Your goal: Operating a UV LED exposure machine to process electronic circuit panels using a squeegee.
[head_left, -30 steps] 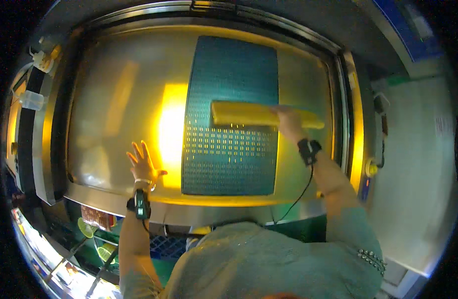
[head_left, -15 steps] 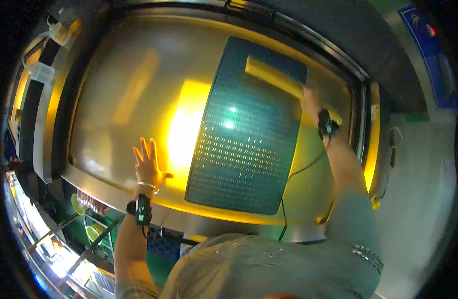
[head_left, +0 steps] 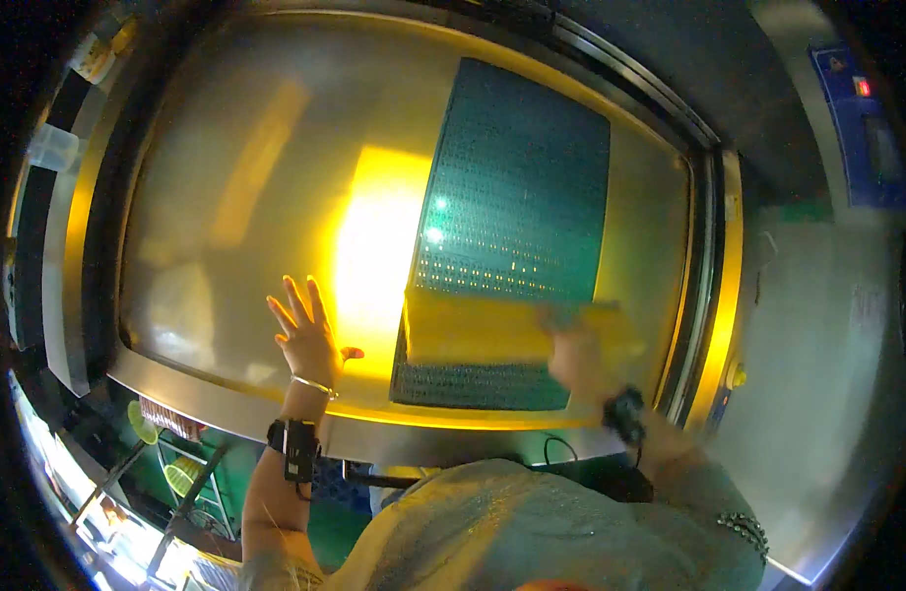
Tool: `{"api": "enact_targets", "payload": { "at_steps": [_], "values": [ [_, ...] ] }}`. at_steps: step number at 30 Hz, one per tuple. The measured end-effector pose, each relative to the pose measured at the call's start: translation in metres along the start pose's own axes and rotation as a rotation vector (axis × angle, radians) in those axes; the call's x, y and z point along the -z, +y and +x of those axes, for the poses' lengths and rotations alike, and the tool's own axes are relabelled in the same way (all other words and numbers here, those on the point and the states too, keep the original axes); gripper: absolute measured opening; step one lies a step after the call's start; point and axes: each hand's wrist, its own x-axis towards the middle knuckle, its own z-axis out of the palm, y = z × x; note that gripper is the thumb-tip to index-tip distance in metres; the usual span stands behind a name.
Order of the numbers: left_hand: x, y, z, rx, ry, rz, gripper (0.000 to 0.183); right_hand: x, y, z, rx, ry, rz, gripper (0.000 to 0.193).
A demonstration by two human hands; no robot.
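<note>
A dark green panel [head_left: 532, 148], probably a circuit board with rows of small bright slots, lies flat on a shiny metal worktop [head_left: 246, 89]. Across its near part stretches a long yellow bar [head_left: 473, 330], blurred by motion; whether it is a roller or a wiper I cannot tell. My right hand [head_left: 576, 357], also smeared, is closed around the bar toward its right end. My left hand [head_left: 307, 330] holds nothing, its fingers spread over the worktop near its front edge, left of the panel.
Around the worktop runs a raised dark frame [head_left: 707, 276]. A blue control panel [head_left: 860, 128] with a red light is at the far right. Beyond the left side stands a translucent container [head_left: 54, 148]. A dark cable [head_left: 561, 443] loops at the front edge.
My right hand has brought the yellow bar from the panel's far part toward me, turning it nearly level across the near part. My left hand stays spread, shifted slightly right in view.
</note>
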Motion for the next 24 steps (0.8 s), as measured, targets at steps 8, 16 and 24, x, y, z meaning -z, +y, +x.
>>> {"api": "enact_targets", "payload": {
  "at_steps": [8,16,24],
  "values": [
    [0.013,0.005,-0.002,0.009,-0.005,-0.041,0.133,0.105,0.136,0.296,-0.054,0.347,-0.054,0.05],
    [0.009,0.004,-0.005,-0.026,-0.01,-0.029,0.133,0.125,0.113,0.292,-0.055,0.248,-0.192,0.042],
    [-0.059,-0.051,0.006,-0.352,0.28,-0.324,0.132,0.056,-0.008,0.077,0.228,-0.2,0.073,0.038]
  ]
}}
